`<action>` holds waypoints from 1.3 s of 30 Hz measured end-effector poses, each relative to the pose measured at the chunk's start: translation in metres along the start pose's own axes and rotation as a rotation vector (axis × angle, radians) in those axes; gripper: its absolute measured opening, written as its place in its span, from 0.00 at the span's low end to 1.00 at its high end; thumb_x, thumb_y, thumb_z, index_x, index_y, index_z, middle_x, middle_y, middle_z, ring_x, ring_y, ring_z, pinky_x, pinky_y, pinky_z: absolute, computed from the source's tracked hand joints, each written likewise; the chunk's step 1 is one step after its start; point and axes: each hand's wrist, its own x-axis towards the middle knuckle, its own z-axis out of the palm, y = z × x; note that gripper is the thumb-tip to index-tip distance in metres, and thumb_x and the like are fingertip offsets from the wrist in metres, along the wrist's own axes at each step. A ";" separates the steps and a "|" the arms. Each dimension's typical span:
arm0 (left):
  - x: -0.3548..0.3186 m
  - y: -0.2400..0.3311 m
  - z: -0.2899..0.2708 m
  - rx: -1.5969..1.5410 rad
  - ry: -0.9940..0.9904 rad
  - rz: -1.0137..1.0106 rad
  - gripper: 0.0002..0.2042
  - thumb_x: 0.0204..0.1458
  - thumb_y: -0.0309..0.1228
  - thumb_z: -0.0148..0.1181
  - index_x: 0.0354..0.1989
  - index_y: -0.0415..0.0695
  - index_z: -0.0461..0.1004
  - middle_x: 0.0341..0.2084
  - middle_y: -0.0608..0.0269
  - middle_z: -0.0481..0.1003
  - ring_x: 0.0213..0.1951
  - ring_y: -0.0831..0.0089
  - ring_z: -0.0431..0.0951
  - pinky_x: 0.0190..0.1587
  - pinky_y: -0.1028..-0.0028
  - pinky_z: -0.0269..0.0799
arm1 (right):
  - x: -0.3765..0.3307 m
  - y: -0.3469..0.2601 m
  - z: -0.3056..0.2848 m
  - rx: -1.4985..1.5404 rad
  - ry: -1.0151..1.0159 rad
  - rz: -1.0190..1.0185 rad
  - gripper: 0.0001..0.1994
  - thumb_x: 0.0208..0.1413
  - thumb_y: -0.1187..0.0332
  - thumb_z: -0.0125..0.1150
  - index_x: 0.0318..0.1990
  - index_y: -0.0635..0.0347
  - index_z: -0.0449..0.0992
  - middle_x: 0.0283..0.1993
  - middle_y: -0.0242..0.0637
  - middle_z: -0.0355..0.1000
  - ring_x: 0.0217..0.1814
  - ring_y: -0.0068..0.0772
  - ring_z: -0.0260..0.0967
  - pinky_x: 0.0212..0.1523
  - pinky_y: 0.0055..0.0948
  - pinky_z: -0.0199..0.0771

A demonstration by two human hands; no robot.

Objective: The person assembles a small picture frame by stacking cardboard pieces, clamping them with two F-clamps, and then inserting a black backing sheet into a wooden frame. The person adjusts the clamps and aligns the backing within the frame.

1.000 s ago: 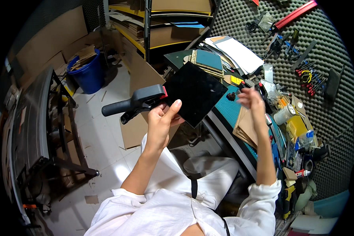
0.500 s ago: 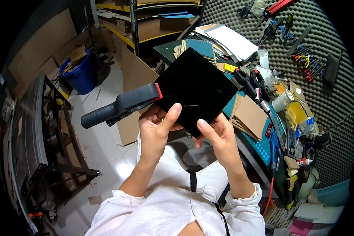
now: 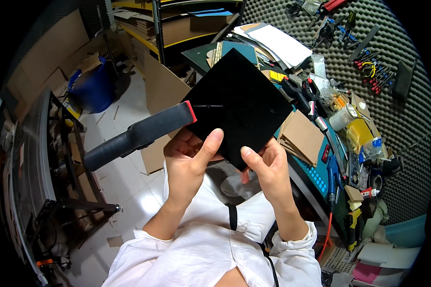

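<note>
2 hands: left hand (image 3: 189,165) and right hand (image 3: 268,167) both grasp 1 black square panel (image 3: 239,103) raised above the lap. 1 black tool handle (image 3: 136,135) juts left of the left hand. 1 cluttered counter (image 3: 316,174) right of the right hand, 1 blue bin (image 3: 93,88) far left.

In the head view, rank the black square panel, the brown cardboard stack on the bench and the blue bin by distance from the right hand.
1. Black square panel: held by the right hand.
2. Brown cardboard stack: just right, on the bench.
3. Blue bin: far left, on the floor.
</note>
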 end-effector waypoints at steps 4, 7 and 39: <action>0.002 -0.003 -0.005 -0.002 -0.034 -0.006 0.10 0.55 0.31 0.67 0.38 0.37 0.76 0.28 0.63 0.79 0.29 0.80 0.79 0.31 0.78 0.82 | -0.004 -0.004 -0.001 0.001 -0.013 0.007 0.14 0.60 0.73 0.58 0.51 0.69 0.67 0.36 0.40 0.73 0.25 0.24 0.71 0.26 0.23 0.74; 0.004 -0.002 -0.005 -0.025 -0.031 -0.022 0.10 0.55 0.31 0.67 0.37 0.38 0.76 0.28 0.63 0.79 0.28 0.80 0.79 0.30 0.79 0.82 | -0.006 -0.006 0.000 0.013 -0.032 -0.017 0.14 0.60 0.74 0.57 0.51 0.70 0.66 0.36 0.40 0.73 0.26 0.24 0.71 0.27 0.24 0.75; 0.000 -0.004 -0.005 -0.006 -0.044 -0.016 0.10 0.54 0.32 0.68 0.33 0.40 0.74 0.23 0.68 0.74 0.24 0.83 0.75 0.25 0.79 0.81 | -0.010 -0.009 -0.001 -0.022 -0.007 0.007 0.11 0.59 0.75 0.58 0.46 0.71 0.68 0.32 0.38 0.73 0.24 0.24 0.72 0.26 0.23 0.76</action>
